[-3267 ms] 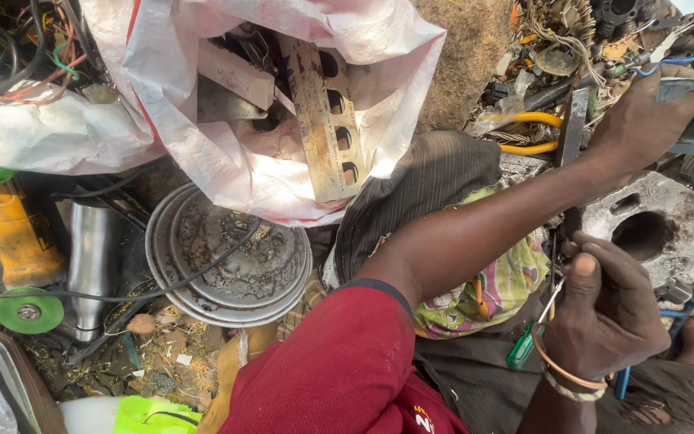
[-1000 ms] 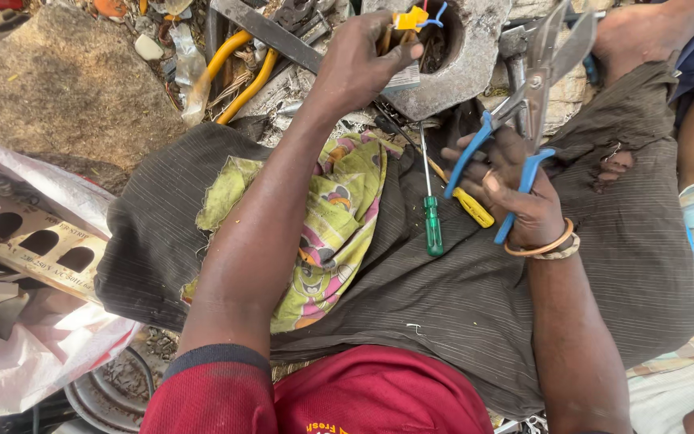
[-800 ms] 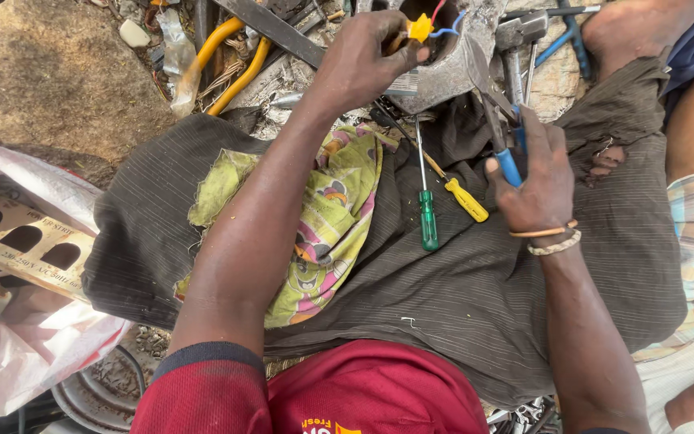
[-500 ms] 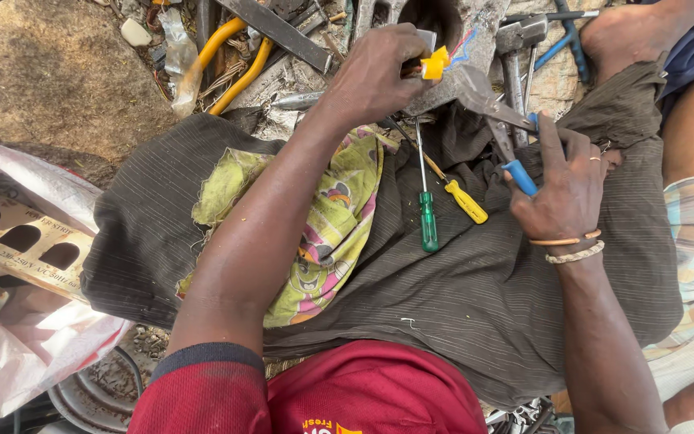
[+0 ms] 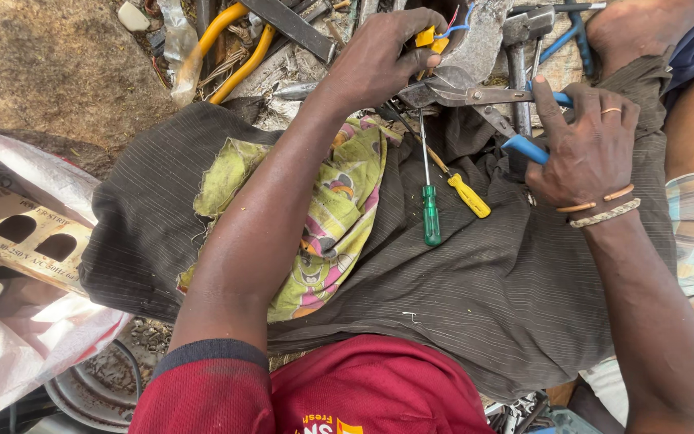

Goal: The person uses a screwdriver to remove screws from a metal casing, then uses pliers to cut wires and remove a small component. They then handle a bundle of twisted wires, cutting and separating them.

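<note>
Gripping blue-handled pliers (image 5: 483, 100), right hand (image 5: 584, 149); left hand (image 5: 379, 60) clutching grey metal part (image 5: 475, 40).

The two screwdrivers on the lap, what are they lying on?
The green-handled screwdriver and yellow-handled screwdriver lie on dark striped cloth across the lap. Their tips run up under the left hand and the pliers held by the right hand, so the tips are hidden.

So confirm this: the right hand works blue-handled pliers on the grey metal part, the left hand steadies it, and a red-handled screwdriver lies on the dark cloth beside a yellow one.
Not quite. In the head view the screwdriver beside the yellow screwdriver has a green handle, not red. The rest holds: right hand on blue-handled pliers, left hand steadying the grey metal part, dark cloth beneath.
</note>
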